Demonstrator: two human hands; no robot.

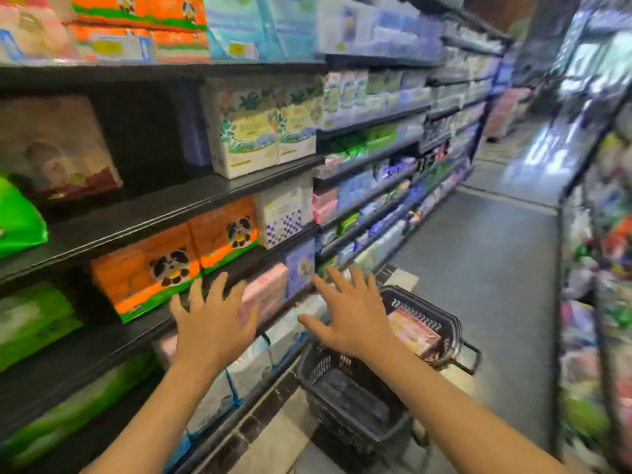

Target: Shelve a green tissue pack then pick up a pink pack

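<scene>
Both my arms reach forward toward a dark store shelf point(164, 213) stocked with tissue packs. My left hand point(213, 323) has its fingers spread and holds nothing, just below an orange pack with a panda point(147, 271) and left of a pink pack point(266, 289). My right hand point(352, 313) is also spread and holds nothing, in front of the pink pack and a purple pack point(301, 265). A black shopping basket point(352, 398) stands on the floor under my right arm with a pink pack point(415, 333) inside it. The view is blurred.
Shelves of packaged goods run along the left into the distance. A second rack point(595, 268) of goods lines the right side. The grey aisle floor point(485, 261) stretches between them. White and blue packs point(253, 364) sit on the lowest shelf.
</scene>
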